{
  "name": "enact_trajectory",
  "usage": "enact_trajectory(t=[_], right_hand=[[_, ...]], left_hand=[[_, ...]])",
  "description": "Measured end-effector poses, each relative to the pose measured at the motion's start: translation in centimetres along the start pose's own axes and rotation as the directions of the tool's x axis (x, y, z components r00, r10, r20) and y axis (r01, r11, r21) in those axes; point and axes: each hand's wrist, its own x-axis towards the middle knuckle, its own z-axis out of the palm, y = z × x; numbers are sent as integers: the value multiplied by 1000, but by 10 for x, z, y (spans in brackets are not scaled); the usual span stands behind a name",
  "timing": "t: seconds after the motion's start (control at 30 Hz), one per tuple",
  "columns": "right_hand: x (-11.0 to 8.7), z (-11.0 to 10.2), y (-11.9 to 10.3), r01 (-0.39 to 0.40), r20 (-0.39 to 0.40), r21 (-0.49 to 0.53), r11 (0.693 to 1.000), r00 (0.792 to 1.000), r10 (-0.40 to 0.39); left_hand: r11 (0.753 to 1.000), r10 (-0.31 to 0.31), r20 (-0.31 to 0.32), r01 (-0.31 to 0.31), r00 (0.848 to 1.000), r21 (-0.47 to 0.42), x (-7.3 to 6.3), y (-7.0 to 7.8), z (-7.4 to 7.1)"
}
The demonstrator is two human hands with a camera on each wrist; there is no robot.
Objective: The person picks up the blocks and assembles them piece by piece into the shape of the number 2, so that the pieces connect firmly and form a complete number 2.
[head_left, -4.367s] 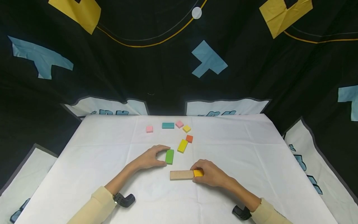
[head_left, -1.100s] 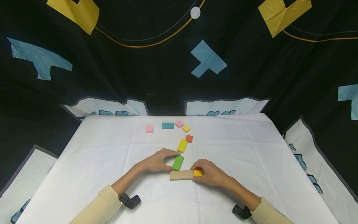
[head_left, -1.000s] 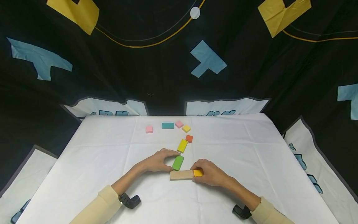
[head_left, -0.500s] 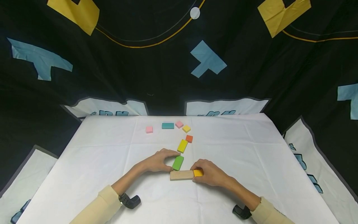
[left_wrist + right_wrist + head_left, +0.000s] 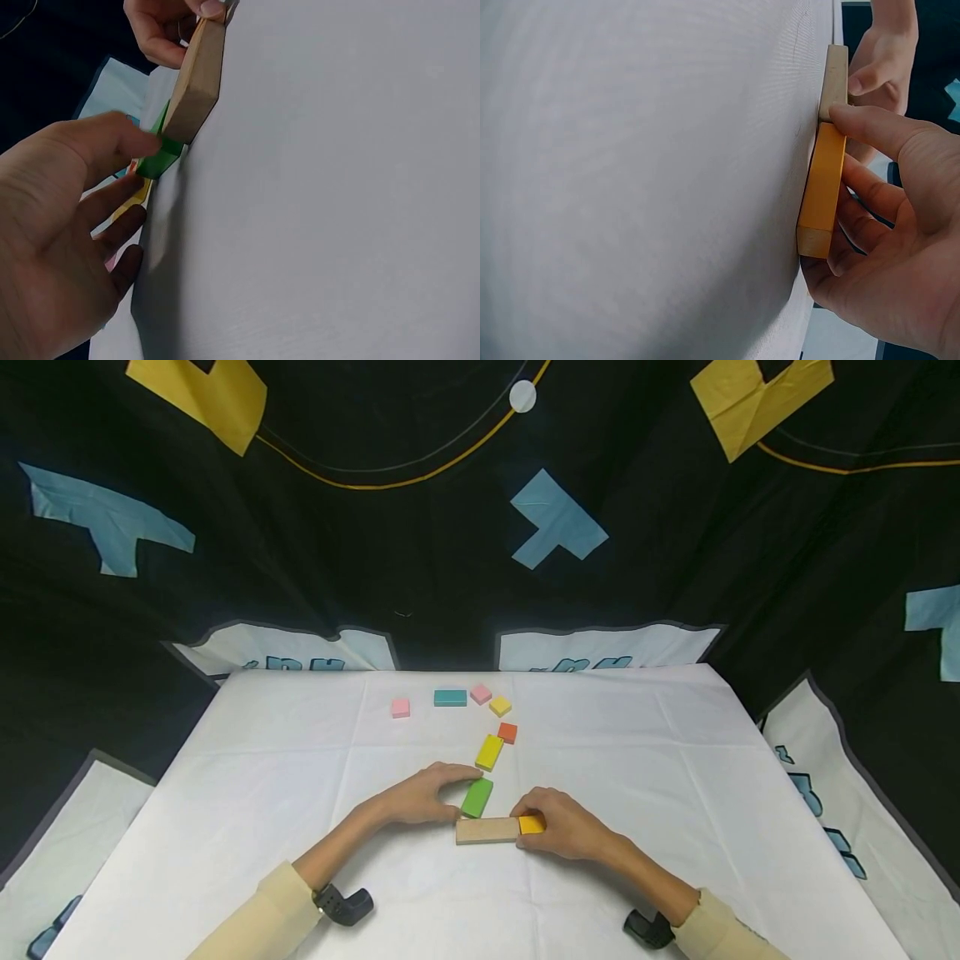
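Over the last few seconds the green block (image 5: 477, 798) has gone from lying well clear of the tan block (image 5: 486, 831) to a slant, its near end now at the tan block's far edge and its far end just short of the yellow block (image 5: 490, 752). The left grip (image 5: 417, 797) went over with it, and in the last half second its thumb seems to have eased back slightly; the fingers are spread and fairly straight, spanning the green block lengthwise without a firm hold, though I cannot tell whether the tips touch it. In terms of the work, the green block looks to bridge the base row and the blocks beyond. The right grip (image 5: 567, 828) has stayed where it was, thumb and curled fingers round the orange block (image 5: 530, 824), which sits end to end with the tan block on the table (image 5: 637, 743). Farther off, the red block (image 5: 507, 732) meets the yellow block's corner; past a gap come a small yellow block (image 5: 500, 706), a pink block (image 5: 481, 694) and the teal block (image 5: 450, 698), with a second pink block (image 5: 401, 708) standing apart to the left. The left fingertips sit close by the gap between green and yellow, leaving little room there, while the right grip hides part of the orange block.
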Motion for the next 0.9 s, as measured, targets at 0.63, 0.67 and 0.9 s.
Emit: enact_trajectory(t=[0.63, 0.67, 0.9], right_hand=[[0, 1, 1, 6, -5, -7, 1000, 1000, -6], [0, 1, 1, 9, -7, -5, 1000, 1000, -9], [-1, 1, 1, 17, -10, -1, 1000, 1000, -17]], left_hand=[[969, 93, -80, -72, 992, 235, -24, 30, 17], [963, 100, -85, -75, 991, 259, -25, 32, 19], [921, 132, -77, -93, 988, 377, -32, 40, 33]])
